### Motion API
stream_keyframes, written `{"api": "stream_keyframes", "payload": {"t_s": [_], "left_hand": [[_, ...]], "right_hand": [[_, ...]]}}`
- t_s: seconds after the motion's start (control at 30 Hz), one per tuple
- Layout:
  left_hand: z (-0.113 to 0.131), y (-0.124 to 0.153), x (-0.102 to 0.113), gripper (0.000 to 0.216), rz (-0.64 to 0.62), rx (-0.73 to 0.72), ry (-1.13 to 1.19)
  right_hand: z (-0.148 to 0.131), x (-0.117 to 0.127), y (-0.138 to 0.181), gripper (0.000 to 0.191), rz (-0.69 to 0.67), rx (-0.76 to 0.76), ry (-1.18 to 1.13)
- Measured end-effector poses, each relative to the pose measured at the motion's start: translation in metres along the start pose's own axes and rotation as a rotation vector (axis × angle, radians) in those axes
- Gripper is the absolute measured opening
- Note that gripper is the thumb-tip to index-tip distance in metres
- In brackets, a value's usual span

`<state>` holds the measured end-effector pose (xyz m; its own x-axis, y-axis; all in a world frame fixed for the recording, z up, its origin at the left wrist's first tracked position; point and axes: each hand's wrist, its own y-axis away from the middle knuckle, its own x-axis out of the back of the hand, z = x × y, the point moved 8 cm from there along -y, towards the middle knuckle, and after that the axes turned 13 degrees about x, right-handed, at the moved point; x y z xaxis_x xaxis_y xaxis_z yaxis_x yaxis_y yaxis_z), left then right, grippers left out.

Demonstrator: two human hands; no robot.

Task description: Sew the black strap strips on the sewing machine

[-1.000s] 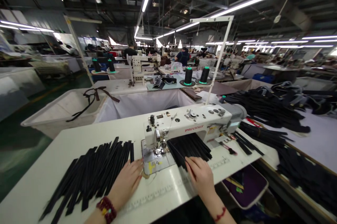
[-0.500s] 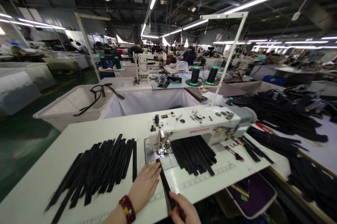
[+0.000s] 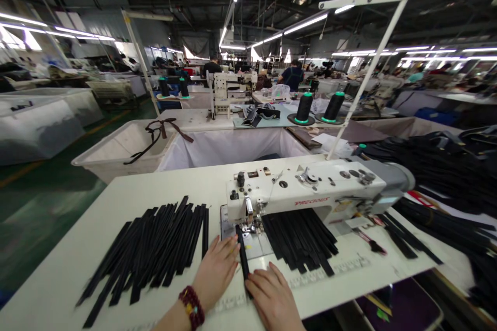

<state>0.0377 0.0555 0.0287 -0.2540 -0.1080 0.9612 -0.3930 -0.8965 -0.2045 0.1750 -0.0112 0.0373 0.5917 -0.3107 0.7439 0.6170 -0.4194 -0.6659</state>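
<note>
A narrow black fabric strip (image 3: 243, 256) lies lengthwise on the sewing machine bed, its far end at the presser foot (image 3: 252, 226). My left hand (image 3: 217, 269), with a beaded bracelet on its wrist, rests flat along the strip's left side, fingertips touching it near the foot. At the near end, my right hand (image 3: 274, 294) has its fingers closed over the strip; the thumb is hidden. A white sewing machine (image 3: 306, 191) stands over the work. Left of my hands is a loose pile of black strips (image 3: 155, 248). Under the machine arm lies another bunch of strips (image 3: 298, 238).
Small tools, one a pair of scissors or tweezers (image 3: 368, 238), lie right of the machine. A white thread-stand post (image 3: 368, 72) rises behind it, near black thread cones (image 3: 304, 108). A cloth-lined bin (image 3: 229, 147) stands beyond the table. Dark fabric pieces (image 3: 430, 165) are heaped at right.
The strip has moved forward to the presser foot. My right hand has come forward and turned flatter over the strip's near end. The view has shifted left.
</note>
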Motion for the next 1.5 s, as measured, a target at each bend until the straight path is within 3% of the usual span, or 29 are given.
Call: {"api": "stream_keyframes", "payload": {"t_s": [0.2,0.6,0.8,1.07,1.5], "left_hand": [[-0.005,-0.007,-0.006,0.044,-0.01,0.03,0.025],[-0.007,-0.013,-0.005,0.044,0.008,0.03,0.022],[-0.003,-0.014,-0.003,0.043,-0.023,0.031,0.004],[0.007,0.004,-0.001,0.042,-0.025,-0.033,-0.008],[-0.008,-0.018,-0.007,0.041,0.027,0.003,-0.006]], "right_hand": [[0.006,-0.003,-0.003,0.03,-0.084,-0.022,0.012],[0.007,-0.008,-0.004,0.033,-0.069,-0.125,0.001],[0.0,0.0,-0.01,0.037,-0.18,-0.162,-0.049],[-0.019,0.013,0.003,0.032,-0.102,-0.068,-0.027],[0.011,-0.006,-0.015,0.022,-0.077,-0.171,-0.084]]}}
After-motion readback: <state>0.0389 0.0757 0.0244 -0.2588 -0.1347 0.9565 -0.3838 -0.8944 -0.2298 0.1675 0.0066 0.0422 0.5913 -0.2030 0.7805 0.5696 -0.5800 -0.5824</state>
